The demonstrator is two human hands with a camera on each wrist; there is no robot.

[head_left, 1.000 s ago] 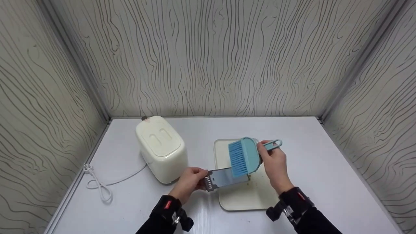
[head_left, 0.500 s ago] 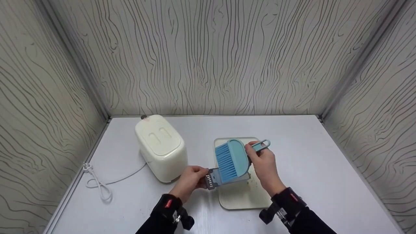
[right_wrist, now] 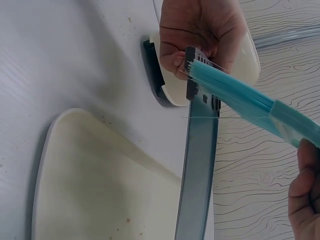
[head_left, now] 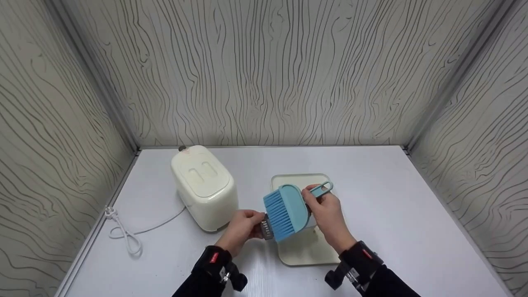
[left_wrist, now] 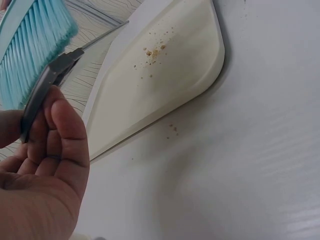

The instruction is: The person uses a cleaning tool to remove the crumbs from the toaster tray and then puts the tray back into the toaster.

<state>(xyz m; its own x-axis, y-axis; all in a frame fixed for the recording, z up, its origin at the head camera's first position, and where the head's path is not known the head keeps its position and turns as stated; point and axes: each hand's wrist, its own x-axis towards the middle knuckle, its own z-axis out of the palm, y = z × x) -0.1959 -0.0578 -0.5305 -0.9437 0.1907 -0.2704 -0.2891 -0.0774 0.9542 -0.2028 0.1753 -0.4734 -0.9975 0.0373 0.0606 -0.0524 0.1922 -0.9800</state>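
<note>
My left hand [head_left: 240, 230] pinches the dark slotted end of a flat metal crumb tray [right_wrist: 198, 160], held up over a cream serving tray [head_left: 307, 253]. In my right hand [head_left: 329, 216] is the handle of a light blue hand brush [head_left: 296, 205]. Its bristles [right_wrist: 220, 85] lie across the crumb tray near the dark end, close to my left fingers. From above, the brush hides most of the metal plate. Brown crumbs [left_wrist: 154, 52] lie scattered on the serving tray below.
A cream toaster [head_left: 210, 194] with a lid on top stands left of my left hand. Its white cord and plug [head_left: 110, 213] lie at the table's left side. A few crumbs [left_wrist: 172, 129] are on the white table beside the serving tray. Patterned panels enclose the table.
My right hand has drawn the brush leftward and slightly nearer along the crumb tray, up to its dark end. My left hand has kept the crumb tray almost still.
</note>
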